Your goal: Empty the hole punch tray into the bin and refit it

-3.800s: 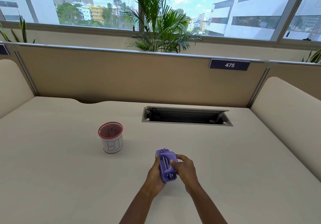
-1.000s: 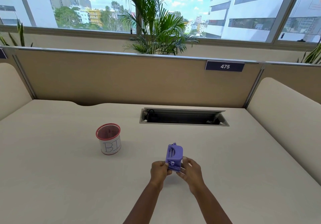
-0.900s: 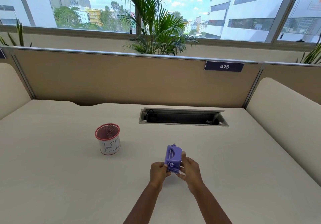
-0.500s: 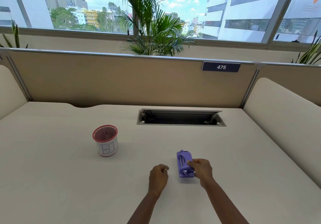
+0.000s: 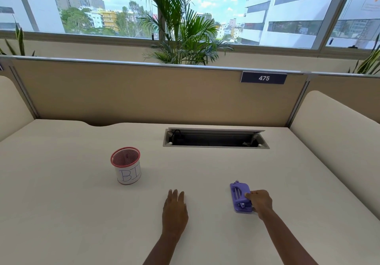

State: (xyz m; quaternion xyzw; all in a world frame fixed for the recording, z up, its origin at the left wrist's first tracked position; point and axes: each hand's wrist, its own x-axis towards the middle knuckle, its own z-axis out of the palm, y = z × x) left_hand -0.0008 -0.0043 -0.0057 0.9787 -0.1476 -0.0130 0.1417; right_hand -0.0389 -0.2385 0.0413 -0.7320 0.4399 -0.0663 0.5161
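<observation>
A purple hole punch (image 5: 239, 197) lies flat on the cream desk (image 5: 82, 213), right of centre. My right hand (image 5: 260, 202) holds its right side, fingers curled over the near end. My left hand (image 5: 174, 211) rests flat on the desk with its fingers spread, holding nothing, well left of the punch. The bin (image 5: 125, 165), a small red mesh cup with a white label reading "BI", stands upright further left and farther away. I cannot see the tray as a separate part.
An open cable slot (image 5: 216, 140) is set into the desk behind the punch. A tan partition (image 5: 144, 94) with a "475" tag closes the far edge. Padded cream side panels (image 5: 333, 137) rise on both sides.
The punch went from upright in both hands to flat on the desk, then slid right with my right hand. My left hand let go and flattened on the desk.
</observation>
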